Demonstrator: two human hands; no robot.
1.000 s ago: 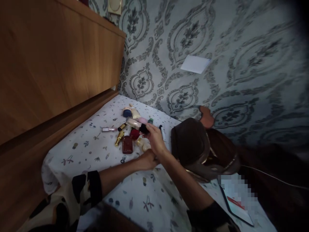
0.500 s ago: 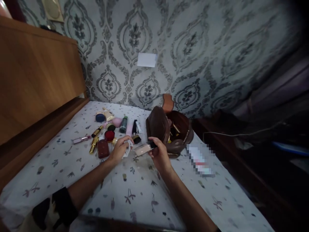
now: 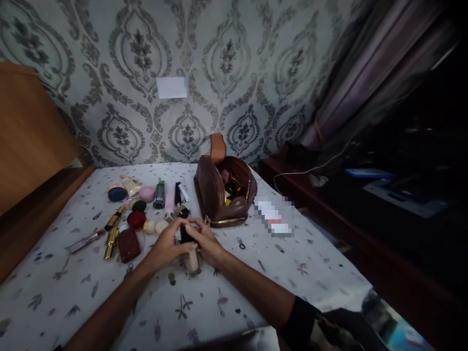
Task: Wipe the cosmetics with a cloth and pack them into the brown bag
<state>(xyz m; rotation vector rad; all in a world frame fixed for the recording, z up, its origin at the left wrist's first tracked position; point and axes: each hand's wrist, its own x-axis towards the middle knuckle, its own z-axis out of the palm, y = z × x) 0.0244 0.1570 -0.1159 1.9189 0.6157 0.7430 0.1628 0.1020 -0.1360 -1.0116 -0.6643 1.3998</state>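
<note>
Both hands meet around a clear foundation bottle [image 3: 192,263] with beige liquid and a black cap [image 3: 185,235]. The bottle is tilted, base toward me, above the patterned sheet. My left hand [image 3: 166,247] is closed round its left side. A bit of white, perhaps the tissue, shows by those fingers. My right hand [image 3: 207,243] grips from the right, with its thumb over the cap. Just behind the hands stands an open brown cosmetic bag [image 3: 208,187] holding several items. A dark red bottle [image 3: 128,244] lies left of my left hand.
Several cosmetics lie at the left: gold lipstick tubes [image 3: 111,243], a red round container [image 3: 136,220], a green bottle [image 3: 159,194] and a blue jar [image 3: 117,193]. A blurred-out packet [image 3: 274,217] is right of the bag. A wooden cabinet [image 3: 32,136] borders the left side.
My view has swung right. My left hand, earlier apart with a white tissue, has come to the bottle. The bottle has turned from lying sideways to base toward me.
</note>
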